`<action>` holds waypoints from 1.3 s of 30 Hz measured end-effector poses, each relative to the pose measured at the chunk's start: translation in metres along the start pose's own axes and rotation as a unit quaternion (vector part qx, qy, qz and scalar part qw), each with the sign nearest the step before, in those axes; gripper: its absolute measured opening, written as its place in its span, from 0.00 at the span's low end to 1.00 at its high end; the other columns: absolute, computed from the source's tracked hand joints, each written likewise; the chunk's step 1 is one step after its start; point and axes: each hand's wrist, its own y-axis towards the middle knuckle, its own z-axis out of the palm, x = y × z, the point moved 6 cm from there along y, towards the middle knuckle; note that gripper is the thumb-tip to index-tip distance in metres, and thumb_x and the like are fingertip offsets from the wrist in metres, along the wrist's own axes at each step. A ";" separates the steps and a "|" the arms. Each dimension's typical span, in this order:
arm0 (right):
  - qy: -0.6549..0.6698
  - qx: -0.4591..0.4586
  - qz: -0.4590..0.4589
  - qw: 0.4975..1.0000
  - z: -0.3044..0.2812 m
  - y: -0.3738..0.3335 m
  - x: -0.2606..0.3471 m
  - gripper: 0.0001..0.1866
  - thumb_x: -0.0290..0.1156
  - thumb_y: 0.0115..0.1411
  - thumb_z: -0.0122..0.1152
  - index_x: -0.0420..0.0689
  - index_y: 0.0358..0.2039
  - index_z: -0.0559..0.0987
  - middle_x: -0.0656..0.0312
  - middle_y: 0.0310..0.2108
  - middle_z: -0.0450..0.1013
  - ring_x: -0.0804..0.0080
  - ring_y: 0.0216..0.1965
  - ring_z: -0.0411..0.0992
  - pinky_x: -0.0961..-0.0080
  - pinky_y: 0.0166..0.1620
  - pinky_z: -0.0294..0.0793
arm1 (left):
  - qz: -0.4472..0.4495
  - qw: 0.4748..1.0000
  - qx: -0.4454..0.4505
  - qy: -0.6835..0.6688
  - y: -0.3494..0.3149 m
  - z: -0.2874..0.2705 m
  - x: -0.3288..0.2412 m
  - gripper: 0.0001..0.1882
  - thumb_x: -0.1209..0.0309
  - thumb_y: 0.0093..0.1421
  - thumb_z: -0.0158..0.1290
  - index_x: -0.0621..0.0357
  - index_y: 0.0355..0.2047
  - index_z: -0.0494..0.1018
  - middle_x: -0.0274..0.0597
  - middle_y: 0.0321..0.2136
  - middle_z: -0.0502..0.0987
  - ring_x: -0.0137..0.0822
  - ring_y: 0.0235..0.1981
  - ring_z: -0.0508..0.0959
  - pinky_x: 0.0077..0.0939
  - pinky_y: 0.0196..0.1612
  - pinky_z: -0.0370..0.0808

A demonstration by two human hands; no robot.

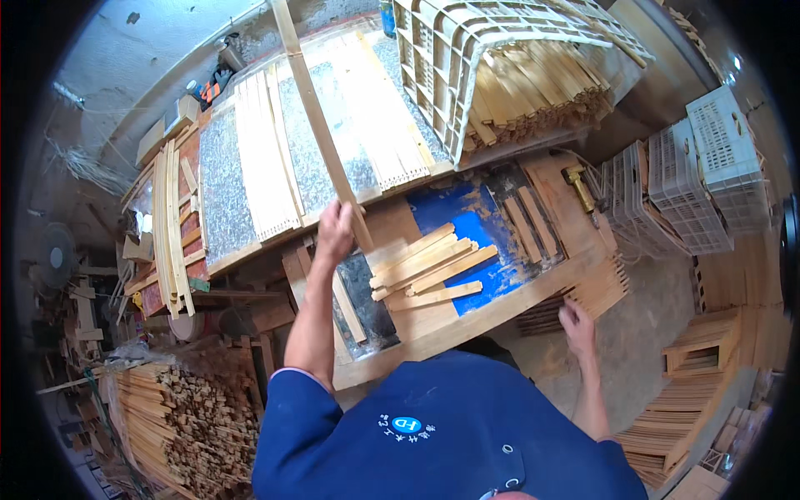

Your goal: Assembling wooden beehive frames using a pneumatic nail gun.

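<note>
A long wooden strip (319, 117) slants from the far edge of the view down over the workbench. My left hand (335, 232) is closed on its side near the lower end. Beside that end lies a small pile of short wooden slats (429, 260), partly on the blue patch (477, 287) of the bench top. At the bench's right front edge my right hand (577, 325) hangs low with its fingers curled, next to a stack of thin notched wooden pieces (604, 292). What those fingers hold, if anything, is hidden.
Notched wooden boards (379, 117) lie on a speckled table behind the bench. A tipped plastic crate (433, 75) holds many slats at the back. White crates (721, 142) stand at right, a brass-coloured fitting (579, 187) on the bench, and a big wood stack (200, 417) at lower left.
</note>
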 end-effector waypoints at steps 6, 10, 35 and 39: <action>-0.074 0.119 -0.652 0.745 0.093 -0.053 0.356 0.19 0.27 0.56 0.69 0.41 0.49 0.80 0.51 0.48 0.78 0.52 0.46 0.79 0.58 0.52 0.79 | 0.007 0.992 -0.125 0.005 -0.156 0.026 0.005 0.10 0.80 0.55 0.43 0.61 0.32 0.75 0.44 0.23 0.77 0.37 0.28 0.78 0.31 0.34 0.74; -0.217 0.151 -0.752 0.604 0.164 -0.087 0.392 0.18 0.31 0.59 0.66 0.45 0.51 0.79 0.54 0.52 0.76 0.52 0.57 0.74 0.50 0.66 0.66 | 0.143 0.974 -0.148 0.099 -0.199 0.057 0.018 0.06 0.79 0.45 0.45 0.60 0.24 0.71 0.54 0.22 0.73 0.58 0.29 0.74 0.50 0.36 0.70; -0.340 0.262 -0.450 0.783 0.268 0.021 0.047 0.11 0.42 0.57 0.68 0.49 0.33 0.82 0.59 0.34 0.76 0.58 0.40 0.76 0.59 0.43 0.75 | -0.078 0.890 -0.334 0.301 -0.073 -0.208 0.086 0.17 0.63 0.58 0.55 0.58 0.42 0.83 0.52 0.39 0.84 0.51 0.41 0.84 0.42 0.46 0.79; -0.347 0.220 -0.434 0.802 0.271 0.015 0.054 0.19 0.41 0.54 0.70 0.51 0.46 0.83 0.57 0.43 0.76 0.57 0.48 0.73 0.58 0.52 0.70 | -0.103 0.868 -0.332 0.354 0.012 -0.278 0.126 0.22 0.57 0.59 0.53 0.62 0.44 0.82 0.58 0.38 0.84 0.54 0.43 0.84 0.43 0.47 0.79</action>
